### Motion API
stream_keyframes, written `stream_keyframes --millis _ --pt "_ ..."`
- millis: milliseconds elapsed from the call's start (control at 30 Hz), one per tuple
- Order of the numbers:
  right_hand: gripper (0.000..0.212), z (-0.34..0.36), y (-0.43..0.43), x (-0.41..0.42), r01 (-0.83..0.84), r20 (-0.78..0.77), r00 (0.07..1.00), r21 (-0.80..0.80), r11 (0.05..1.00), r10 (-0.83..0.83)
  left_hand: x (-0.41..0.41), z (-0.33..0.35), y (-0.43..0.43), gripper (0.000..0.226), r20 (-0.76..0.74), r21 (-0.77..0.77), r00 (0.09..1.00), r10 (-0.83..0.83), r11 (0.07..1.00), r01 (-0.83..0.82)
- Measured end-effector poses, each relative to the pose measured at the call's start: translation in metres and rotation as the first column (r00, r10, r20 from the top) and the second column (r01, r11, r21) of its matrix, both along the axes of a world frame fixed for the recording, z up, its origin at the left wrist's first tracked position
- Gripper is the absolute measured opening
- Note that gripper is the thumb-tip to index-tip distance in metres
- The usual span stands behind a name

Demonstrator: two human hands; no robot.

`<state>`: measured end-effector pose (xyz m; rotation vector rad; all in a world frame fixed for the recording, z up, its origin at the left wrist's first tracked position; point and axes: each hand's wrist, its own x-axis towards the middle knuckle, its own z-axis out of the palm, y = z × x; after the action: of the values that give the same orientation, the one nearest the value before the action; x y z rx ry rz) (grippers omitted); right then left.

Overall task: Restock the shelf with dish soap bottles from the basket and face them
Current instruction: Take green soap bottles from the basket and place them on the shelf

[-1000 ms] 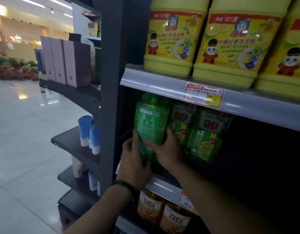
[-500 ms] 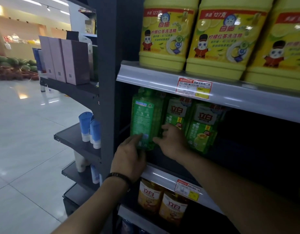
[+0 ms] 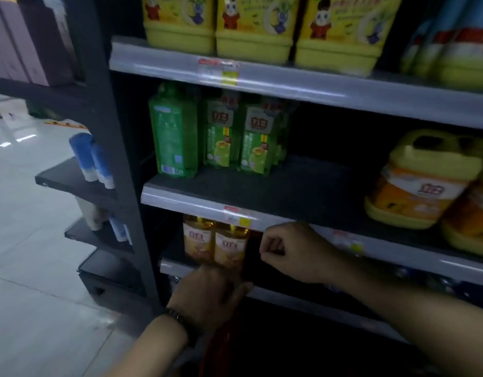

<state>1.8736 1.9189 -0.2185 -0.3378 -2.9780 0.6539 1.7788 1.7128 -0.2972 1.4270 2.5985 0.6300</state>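
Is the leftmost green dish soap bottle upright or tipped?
Upright. The green dish soap bottle stands on its base on the middle shelf, cap up, beside two others of the same kind.

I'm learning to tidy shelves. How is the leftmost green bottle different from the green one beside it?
The leftmost green bottle shows a plain side with small stickers; the bottle beside it shows its big front label. The leftmost one stands further forward. Both are green and upright.
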Motion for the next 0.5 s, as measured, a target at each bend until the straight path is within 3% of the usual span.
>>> stream_keyframes --millis 133,300,500 --pt "0.002 -0.042 0.017 0.068 0.066 0.127 0.99 -0.011 0.998 -0.064 0.041 -0.039 0.009 0.059 0.073 -0.184 0.994 -0.08 0.979 0.092" --pt "0.004 -0.122 0.035 0.139 0.213 0.223 0.955 -0.07 0.974 -0.193 0.09 -0.074 0.02 0.027 0.205 -0.331 0.974 -0.097 0.93 0.162" --pt "0.016 -0.232 0.02 0.175 0.405 0.424 0.855 -0.185 0.895 -0.299 0.117 -0.121 0.016 0.029 0.373 -0.44 0.925 -0.079 0.863 0.251"
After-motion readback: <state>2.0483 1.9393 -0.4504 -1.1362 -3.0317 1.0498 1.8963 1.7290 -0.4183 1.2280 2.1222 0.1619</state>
